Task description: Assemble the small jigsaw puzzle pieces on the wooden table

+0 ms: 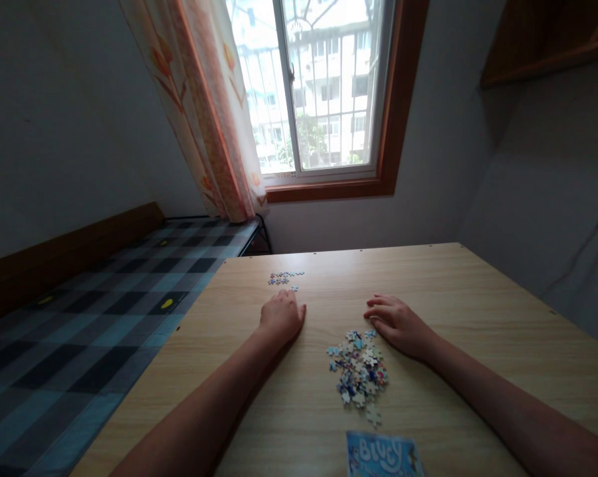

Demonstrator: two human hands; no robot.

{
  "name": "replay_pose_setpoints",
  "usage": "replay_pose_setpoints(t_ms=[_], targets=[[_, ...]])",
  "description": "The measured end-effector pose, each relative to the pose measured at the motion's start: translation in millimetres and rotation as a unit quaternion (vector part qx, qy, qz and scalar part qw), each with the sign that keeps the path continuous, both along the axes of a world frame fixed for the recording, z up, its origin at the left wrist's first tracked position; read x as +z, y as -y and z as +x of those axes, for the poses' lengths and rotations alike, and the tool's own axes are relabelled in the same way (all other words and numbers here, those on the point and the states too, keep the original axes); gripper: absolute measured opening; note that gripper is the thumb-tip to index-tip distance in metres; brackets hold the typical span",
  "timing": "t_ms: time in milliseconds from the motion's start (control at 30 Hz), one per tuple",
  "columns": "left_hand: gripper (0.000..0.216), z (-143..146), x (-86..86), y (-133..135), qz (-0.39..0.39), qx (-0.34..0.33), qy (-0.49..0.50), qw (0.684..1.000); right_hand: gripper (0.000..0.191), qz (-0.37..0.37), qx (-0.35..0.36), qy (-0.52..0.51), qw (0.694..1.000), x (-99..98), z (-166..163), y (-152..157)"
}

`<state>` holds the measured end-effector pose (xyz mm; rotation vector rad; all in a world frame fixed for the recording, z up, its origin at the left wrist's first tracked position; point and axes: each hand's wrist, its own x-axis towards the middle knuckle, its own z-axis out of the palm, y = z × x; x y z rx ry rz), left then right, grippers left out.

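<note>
Over the table's far left part lies my left hand point(282, 313), palm down, its fingers bent and the thumb held apart. Just beyond its fingertips is a single jigsaw piece point(295, 289). Behind that, small puzzle pieces point(279, 281) are laid out in short rows. My right hand point(396, 323) is open at the upper right of a heap of loose puzzle pieces point(359, 371), fingers loosely stretched and apart. Its thumb is close to a light blue piece at the heap's edge. I see nothing held in either hand, though the left palm is hidden.
A blue box or packet marked "Bluey" point(382, 456) lies at the near edge of view on the wooden table point(478, 298). To the left is a bed with a checked cover point(105, 331). A curtain point(204, 106) and window point(329, 93) are behind.
</note>
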<state>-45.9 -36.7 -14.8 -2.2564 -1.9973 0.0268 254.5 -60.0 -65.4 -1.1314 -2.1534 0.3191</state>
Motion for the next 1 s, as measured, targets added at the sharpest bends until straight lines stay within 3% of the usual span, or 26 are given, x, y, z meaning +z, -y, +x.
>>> replay_pose_setpoints(t_ms=[600, 1000], targets=[[0.055, 1.2, -7.0, -2.4, 0.009, 0.0, 0.012, 1.0, 0.023, -0.004, 0.001, 0.009, 1.0, -1.5, 1.8, -0.7], [0.058, -10.4, -3.2, -26.9, 0.002, 0.033, 0.002, 0.999, 0.023, -0.004, -0.003, 0.003, 1.0, 0.6, -0.2, 0.4]])
